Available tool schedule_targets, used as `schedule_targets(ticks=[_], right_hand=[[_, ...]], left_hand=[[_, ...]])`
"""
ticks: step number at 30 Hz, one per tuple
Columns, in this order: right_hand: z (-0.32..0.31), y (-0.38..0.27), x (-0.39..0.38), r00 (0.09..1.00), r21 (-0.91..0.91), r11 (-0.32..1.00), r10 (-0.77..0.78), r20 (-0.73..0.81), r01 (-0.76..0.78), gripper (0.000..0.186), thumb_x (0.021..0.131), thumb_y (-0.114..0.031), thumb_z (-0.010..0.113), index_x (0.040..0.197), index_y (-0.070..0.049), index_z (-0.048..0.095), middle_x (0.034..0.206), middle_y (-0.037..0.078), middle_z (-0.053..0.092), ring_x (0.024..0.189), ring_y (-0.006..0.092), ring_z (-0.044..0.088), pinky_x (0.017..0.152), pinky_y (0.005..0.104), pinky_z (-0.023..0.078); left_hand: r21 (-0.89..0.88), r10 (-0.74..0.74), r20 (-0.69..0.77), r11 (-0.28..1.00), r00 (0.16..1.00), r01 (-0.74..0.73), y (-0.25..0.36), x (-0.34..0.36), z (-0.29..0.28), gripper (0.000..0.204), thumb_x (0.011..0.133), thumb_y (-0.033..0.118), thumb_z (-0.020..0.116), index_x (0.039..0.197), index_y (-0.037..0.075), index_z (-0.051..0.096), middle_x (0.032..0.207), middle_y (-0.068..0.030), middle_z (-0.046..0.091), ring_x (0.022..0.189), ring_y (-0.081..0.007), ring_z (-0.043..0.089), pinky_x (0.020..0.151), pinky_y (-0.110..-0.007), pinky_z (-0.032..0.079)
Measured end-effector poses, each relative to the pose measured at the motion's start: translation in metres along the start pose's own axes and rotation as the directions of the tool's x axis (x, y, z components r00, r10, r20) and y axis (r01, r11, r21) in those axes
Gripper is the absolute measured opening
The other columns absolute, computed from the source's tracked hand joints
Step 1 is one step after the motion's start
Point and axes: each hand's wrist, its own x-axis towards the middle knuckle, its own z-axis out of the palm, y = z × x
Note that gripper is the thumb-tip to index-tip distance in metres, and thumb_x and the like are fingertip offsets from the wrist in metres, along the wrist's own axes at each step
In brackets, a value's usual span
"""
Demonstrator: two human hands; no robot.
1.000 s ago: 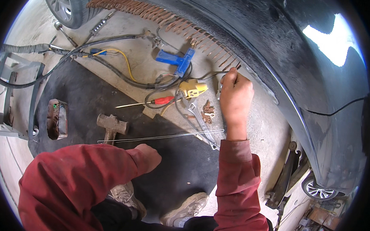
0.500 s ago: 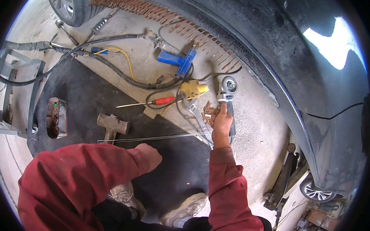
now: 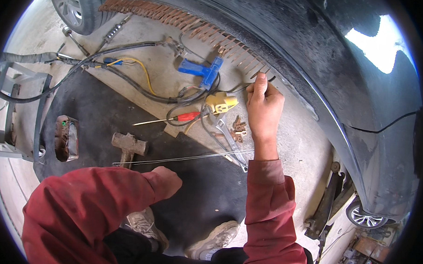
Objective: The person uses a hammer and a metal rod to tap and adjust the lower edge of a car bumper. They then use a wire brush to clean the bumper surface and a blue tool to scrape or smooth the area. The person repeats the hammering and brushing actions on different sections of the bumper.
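My right hand (image 3: 264, 108) is raised over the concrete close to the car's sill. Its fingers are curled in, with the thumb pointing forward beside the end of a row of rusty coils (image 3: 219, 38); anything inside the grip is hidden. The angle grinder does not show now. My left hand (image 3: 167, 182) is bent into a fist over the dark mat, its fingers turned out of sight. Thin silver rods (image 3: 192, 159) stretch above it. Near my right wrist lie a wrench (image 3: 228, 132) and several rusty bits (image 3: 238, 127).
On the floor are a blue gun-shaped tool (image 3: 204, 71), a yellow socket block (image 3: 221, 103), a red-handled screwdriver (image 3: 188, 116), black cables (image 3: 125, 80), a hammer (image 3: 129, 143) and a rusty box (image 3: 66, 138). A grey stand (image 3: 44, 96) is at left, the dark car (image 3: 316, 56) at right.
My right hand has moved forward and slightly right toward the car's sill, its pointing index finger now curled. The grinder that it was on has gone from view. My left hand stays nearly still.
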Motion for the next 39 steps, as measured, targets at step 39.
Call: schedule_targets(ticks=[39], right_hand=[[0.011, -0.009, -0.002, 0.972, 0.470, 0.853, 0.162, 0.172, -0.225, 0.050, 0.100, -0.041, 0.052, 0.080, 0.004, 0.061, 0.056, -0.001, 0.046, 0.048, 0.0042, 0.039, 0.045, 0.0207, 0.032]], left_hand=[[-0.031, 0.001, -0.065, 1.000, 0.998, -0.003, -0.008, 0.003, 0.013, 0.021, 0.081, 0.020, 0.058, 0.090, 0.007, 0.074, 0.090, -0.0129, 0.072, 0.088, -0.0322, 0.069, 0.075, -0.041, 0.055]])
